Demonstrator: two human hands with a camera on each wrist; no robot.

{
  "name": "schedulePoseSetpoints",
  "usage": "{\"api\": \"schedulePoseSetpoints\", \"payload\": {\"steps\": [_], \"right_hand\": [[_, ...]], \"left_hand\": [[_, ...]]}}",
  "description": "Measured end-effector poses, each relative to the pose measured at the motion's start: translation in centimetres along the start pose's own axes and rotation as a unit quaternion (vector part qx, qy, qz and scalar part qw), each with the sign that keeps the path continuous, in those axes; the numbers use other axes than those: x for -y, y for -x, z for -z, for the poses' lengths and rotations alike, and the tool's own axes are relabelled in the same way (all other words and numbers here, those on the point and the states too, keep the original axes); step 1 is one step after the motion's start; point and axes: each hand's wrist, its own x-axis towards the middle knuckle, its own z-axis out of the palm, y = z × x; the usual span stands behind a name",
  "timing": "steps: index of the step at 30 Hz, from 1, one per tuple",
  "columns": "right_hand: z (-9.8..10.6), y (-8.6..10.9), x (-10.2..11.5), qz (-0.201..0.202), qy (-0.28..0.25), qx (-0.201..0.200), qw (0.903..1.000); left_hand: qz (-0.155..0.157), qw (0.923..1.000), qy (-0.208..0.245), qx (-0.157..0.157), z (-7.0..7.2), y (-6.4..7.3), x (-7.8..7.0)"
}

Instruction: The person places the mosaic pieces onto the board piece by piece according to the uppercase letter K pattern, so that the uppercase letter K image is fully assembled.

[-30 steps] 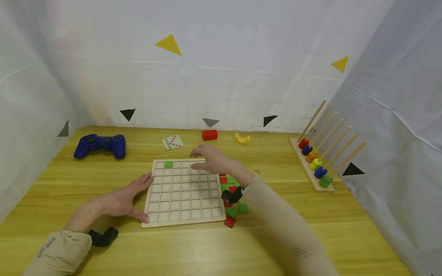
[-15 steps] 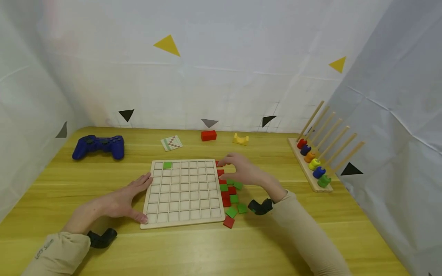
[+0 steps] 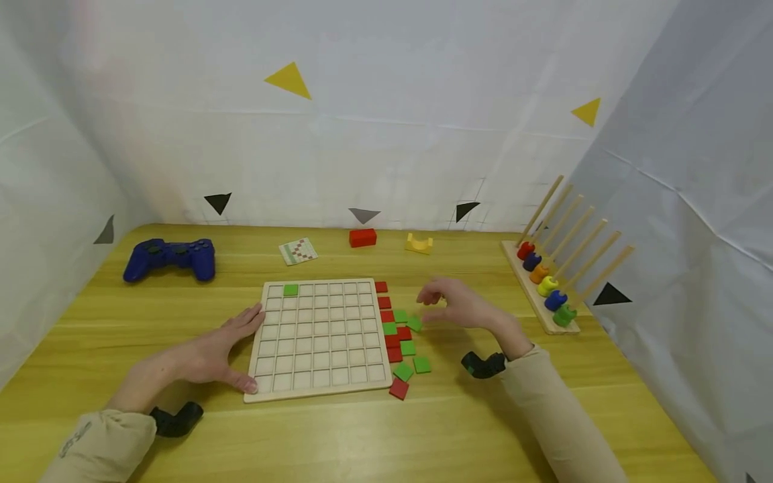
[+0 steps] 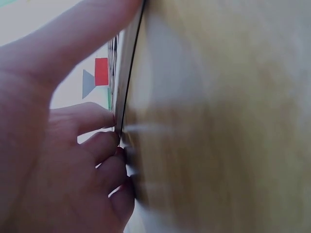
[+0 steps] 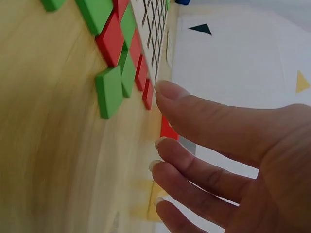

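A square wooden grid board point(image 3: 321, 327) lies flat on the table, with one green tile point(image 3: 291, 290) in its far row, near the left. My left hand point(image 3: 208, 352) rests against the board's left edge, thumb at the near-left corner and fingers spread farther up the side. Along the right edge lie several loose red tiles point(image 3: 398, 388) and green tiles point(image 3: 422, 364), some side by side, some scattered. To the right of them my right hand point(image 3: 461, 307) hovers above the table. Its thumb and fingers are apart, with nothing between them in the right wrist view.
At the back stand a patterned card point(image 3: 298, 251), a red block point(image 3: 362, 237) and a yellow arch-shaped block point(image 3: 419, 243). A blue game controller point(image 3: 170, 258) lies at far left. On the right is a wooden peg stand point(image 3: 539, 295) with coloured pieces. White sheeting point(image 3: 386, 154) encloses the table.
My right hand has moved from above the board to the right, past the loose tiles. The left hand stays on the board's left edge.
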Motion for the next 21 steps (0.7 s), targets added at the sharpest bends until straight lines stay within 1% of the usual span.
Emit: {"api": "schedulePoseSetpoints", "payload": {"steps": [9,12,16,21], "right_hand": [[-1.1,-0.2,-0.9,-0.028,-0.002,0.030,0.9992],[-1.6,-0.6,-1.2,-0.042,0.000,0.035,0.9985],[-1.9,-0.8,-1.0,-0.058,0.012,0.040,0.9974],[-2.0,-0.8,-1.0,-0.063,0.026,0.038,0.9970]], "left_hand": [[0.004,1.0000,0.000,0.000,-0.1,0.1,0.1],[0.003,1.0000,0.000,-0.001,-0.1,0.0,0.1],[0.004,1.0000,-0.001,-0.001,-0.1,0.0,0.1],[0.004,1.0000,0.000,-0.002,-0.1,-0.1,0.2]]}}
